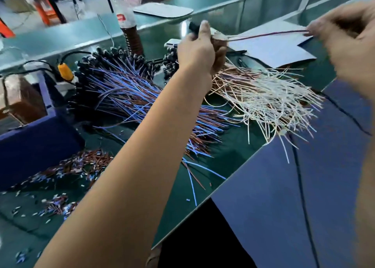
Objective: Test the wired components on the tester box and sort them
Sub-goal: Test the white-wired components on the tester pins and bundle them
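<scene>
— Two hands up over the green bench; what do they hold?
— Left hand (199, 50) grips a black-capped component (193, 26) at twelve o'clock, fingers curled round it. Its thin red wire pair (267, 35) runs toward two o'clock, pinched by the blurred right hand (343, 38).
— And the piles?
— Blue-and-brown wired components (129, 87) lie at ten o'clock, pale white-and-tan ones (263, 93) at three o'clock, near white paper sheets (272, 48).

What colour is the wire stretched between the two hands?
Reddish-brown wire, clearest in the head view.
</scene>
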`<state>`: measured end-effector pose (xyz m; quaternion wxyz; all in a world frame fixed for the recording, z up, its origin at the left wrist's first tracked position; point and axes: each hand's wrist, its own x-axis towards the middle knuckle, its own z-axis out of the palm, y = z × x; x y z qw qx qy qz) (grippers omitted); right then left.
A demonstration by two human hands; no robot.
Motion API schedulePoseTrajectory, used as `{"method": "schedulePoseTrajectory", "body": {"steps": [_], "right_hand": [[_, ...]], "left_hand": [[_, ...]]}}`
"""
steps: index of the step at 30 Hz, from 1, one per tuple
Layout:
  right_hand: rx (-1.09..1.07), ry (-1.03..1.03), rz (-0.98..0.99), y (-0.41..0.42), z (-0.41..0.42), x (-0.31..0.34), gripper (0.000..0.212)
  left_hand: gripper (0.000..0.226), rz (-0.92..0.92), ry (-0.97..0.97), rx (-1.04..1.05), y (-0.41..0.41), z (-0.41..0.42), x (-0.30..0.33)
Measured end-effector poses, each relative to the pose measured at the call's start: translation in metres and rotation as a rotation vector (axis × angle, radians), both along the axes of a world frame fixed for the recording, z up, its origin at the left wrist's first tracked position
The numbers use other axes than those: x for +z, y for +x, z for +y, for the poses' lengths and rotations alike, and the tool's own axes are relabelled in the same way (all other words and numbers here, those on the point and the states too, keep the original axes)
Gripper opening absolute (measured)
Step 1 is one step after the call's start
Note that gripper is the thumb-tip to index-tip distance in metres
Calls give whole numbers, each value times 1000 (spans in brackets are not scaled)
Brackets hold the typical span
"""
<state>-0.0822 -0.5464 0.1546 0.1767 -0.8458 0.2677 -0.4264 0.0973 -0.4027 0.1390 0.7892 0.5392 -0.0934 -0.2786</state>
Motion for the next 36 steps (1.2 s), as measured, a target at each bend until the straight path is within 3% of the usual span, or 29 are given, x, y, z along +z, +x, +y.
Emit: {"method": "schedulePoseTrajectory", "body": {"steps": [3, 7, 10, 13, 17, 20, 23, 31, 36], "right_hand": [[-131, -127, -11, 11, 4, -26, 32], [-138, -41, 135, 39, 6, -80, 29], [-62, 78, 576, 56, 3, -114, 60], [-34, 10, 871, 62, -4, -130, 86], [-50, 51, 845, 66, -9, -122, 91], [-78, 9, 756, 78, 0, -115, 80], [-36, 30, 839, 89, 9, -114, 90], [26, 86, 768, 86, 0, -115, 87], [118, 183, 755, 76, -3, -94, 81]], "left_hand": [[23, -50, 155, 23, 8, -12, -16], [14, 39, 150, 22, 15, -20, -36], [29, 127, 119, -14, 20, -23, -51], [21, 61, 193, -24, 20, -23, -61], [3, -129, 461, -26, 25, -24, -60], [12, -142, 469, -132, 28, -23, -58], [22, -195, 496, -159, 32, -24, -60], [15, 10, 346, 33, 60, -6, -57], [15, 26, 374, -71, 61, 4, -57]]}}
